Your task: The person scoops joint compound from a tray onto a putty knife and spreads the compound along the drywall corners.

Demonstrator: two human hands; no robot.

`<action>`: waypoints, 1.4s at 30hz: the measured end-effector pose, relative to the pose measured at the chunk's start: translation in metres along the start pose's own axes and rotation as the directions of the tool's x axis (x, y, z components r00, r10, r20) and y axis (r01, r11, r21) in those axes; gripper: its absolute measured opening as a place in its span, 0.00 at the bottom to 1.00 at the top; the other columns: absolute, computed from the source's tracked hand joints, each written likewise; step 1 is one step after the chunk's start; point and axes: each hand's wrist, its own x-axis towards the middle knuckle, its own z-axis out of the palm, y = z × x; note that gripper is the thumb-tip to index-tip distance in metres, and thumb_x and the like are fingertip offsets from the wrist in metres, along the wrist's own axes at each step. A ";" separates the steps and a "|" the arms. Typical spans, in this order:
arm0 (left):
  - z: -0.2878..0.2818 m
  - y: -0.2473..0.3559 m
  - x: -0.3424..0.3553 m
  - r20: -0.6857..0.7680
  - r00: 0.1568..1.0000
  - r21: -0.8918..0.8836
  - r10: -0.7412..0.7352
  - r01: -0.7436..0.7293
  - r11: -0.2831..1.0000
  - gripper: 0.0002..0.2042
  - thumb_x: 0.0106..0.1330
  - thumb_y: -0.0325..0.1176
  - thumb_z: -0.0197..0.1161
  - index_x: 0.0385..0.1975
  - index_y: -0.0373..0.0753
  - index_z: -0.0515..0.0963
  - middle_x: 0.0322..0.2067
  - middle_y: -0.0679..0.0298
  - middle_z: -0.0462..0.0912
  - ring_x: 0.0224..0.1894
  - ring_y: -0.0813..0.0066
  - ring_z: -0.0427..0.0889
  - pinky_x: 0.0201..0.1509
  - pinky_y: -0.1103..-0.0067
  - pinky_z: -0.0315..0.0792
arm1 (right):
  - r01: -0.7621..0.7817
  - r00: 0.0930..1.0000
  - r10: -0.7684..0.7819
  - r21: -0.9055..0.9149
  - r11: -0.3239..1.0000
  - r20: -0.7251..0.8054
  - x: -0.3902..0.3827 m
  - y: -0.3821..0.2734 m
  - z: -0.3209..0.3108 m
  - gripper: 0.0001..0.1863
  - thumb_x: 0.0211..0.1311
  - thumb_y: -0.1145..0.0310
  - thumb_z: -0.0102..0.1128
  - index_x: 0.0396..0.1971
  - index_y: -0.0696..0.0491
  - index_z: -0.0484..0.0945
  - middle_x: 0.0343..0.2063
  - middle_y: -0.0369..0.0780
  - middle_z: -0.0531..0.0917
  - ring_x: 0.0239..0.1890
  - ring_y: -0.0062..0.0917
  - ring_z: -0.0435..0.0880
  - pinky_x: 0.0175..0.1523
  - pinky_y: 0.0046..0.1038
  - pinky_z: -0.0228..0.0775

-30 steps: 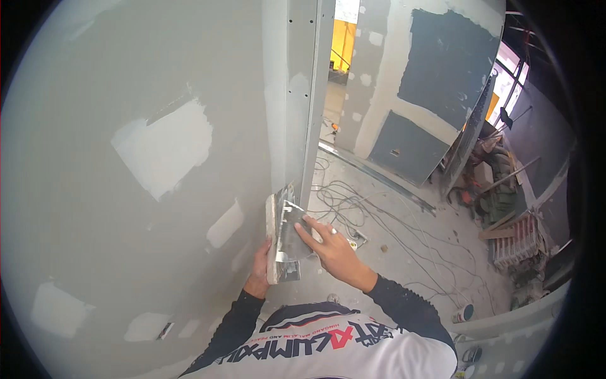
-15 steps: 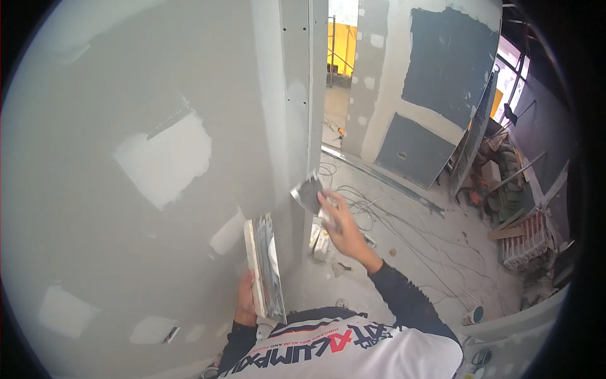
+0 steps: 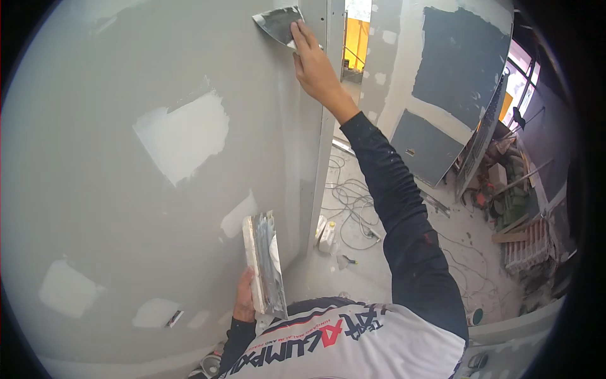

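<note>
My right hand (image 3: 315,66) is stretched high up the wall near its corner edge. Its fingers are closed on a wide-bladed putty knife (image 3: 278,28), whose blade lies against the grey plasterboard wall (image 3: 189,240). Low in front of my body, my left hand (image 3: 245,295) grips a long plasterer's hawk or mud pan (image 3: 268,265) with a pale side and grey metal face, smeared with compound. White filler patches (image 3: 189,136) show on the wall to the left. A whitish strip of compound runs down beside the corner.
Cables (image 3: 350,196) lie coiled across the floor right of the corner. White bottles (image 3: 327,237) and a small scraper (image 3: 346,261) sit by the wall's foot. A partly grey-painted panel wall (image 3: 461,57) stands beyond, with piled materials (image 3: 511,189) at far right.
My right hand has moved the putty knife from beside the corner at mid-height up to the wall's upper part. My left hand and what it holds have barely moved.
</note>
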 end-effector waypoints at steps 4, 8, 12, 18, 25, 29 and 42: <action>-0.013 -0.008 0.003 -0.028 0.999 -0.002 0.029 -0.029 1.000 0.17 0.77 0.47 0.56 0.47 0.37 0.76 0.31 0.65 0.82 0.28 0.74 0.83 0.30 0.79 0.80 | -0.086 0.995 0.086 -0.004 0.996 0.044 -0.059 -0.004 0.010 0.36 0.64 0.83 0.52 0.74 0.55 0.59 0.74 0.52 0.60 0.64 0.54 0.74 0.60 0.44 0.77; -0.038 -0.019 0.006 -0.044 0.998 0.022 0.045 -0.044 0.999 0.18 0.76 0.46 0.57 0.49 0.35 0.76 0.34 0.62 0.84 0.31 0.73 0.85 0.35 0.76 0.83 | -0.253 0.949 0.243 0.025 0.967 0.202 -0.156 -0.020 0.021 0.41 0.61 0.86 0.49 0.76 0.54 0.55 0.77 0.48 0.56 0.63 0.52 0.75 0.55 0.43 0.79; -0.051 -0.020 0.001 -0.033 0.999 0.008 0.042 -0.042 0.999 0.19 0.76 0.45 0.58 0.51 0.34 0.76 0.37 0.60 0.85 0.34 0.72 0.87 0.38 0.75 0.84 | -0.280 0.931 0.262 0.035 0.959 0.255 -0.264 -0.031 0.044 0.43 0.61 0.88 0.47 0.78 0.54 0.53 0.79 0.48 0.51 0.63 0.52 0.76 0.56 0.44 0.77; -0.026 -0.012 -0.007 -0.051 0.997 -0.011 0.059 -0.059 0.998 0.18 0.77 0.44 0.57 0.53 0.34 0.76 0.39 0.60 0.85 0.38 0.71 0.87 0.43 0.74 0.84 | -0.389 0.863 0.352 0.030 0.921 0.362 -0.370 -0.048 0.072 0.44 0.61 0.88 0.49 0.78 0.53 0.49 0.79 0.47 0.48 0.67 0.54 0.71 0.59 0.43 0.77; -0.031 -0.016 0.008 0.011 1.000 0.048 -0.028 0.027 0.998 0.22 0.80 0.44 0.53 0.62 0.32 0.71 0.49 0.56 0.84 0.47 0.66 0.87 0.50 0.69 0.83 | -0.587 0.690 0.444 0.082 0.806 0.572 -0.397 -0.076 0.024 0.41 0.61 0.87 0.49 0.77 0.53 0.55 0.79 0.46 0.52 0.71 0.51 0.68 0.70 0.43 0.67; -0.039 -0.023 0.021 0.019 0.989 0.037 -0.145 0.144 0.989 0.22 0.79 0.45 0.53 0.62 0.32 0.71 0.47 0.56 0.85 0.45 0.66 0.88 0.49 0.69 0.84 | -0.602 0.765 0.440 0.278 0.749 0.469 -0.350 -0.121 -0.037 0.39 0.58 0.89 0.51 0.73 0.56 0.64 0.75 0.47 0.63 0.72 0.49 0.67 0.71 0.41 0.67; 0.015 -0.024 0.072 0.263 0.954 -0.206 -0.146 0.204 0.957 0.17 0.79 0.50 0.53 0.46 0.41 0.76 0.27 0.68 0.80 0.23 0.77 0.82 0.26 0.79 0.79 | -0.670 0.560 0.577 -0.084 0.737 0.594 -0.366 -0.151 -0.130 0.37 0.62 0.87 0.55 0.73 0.52 0.66 0.76 0.51 0.57 0.69 0.46 0.73 0.57 0.35 0.79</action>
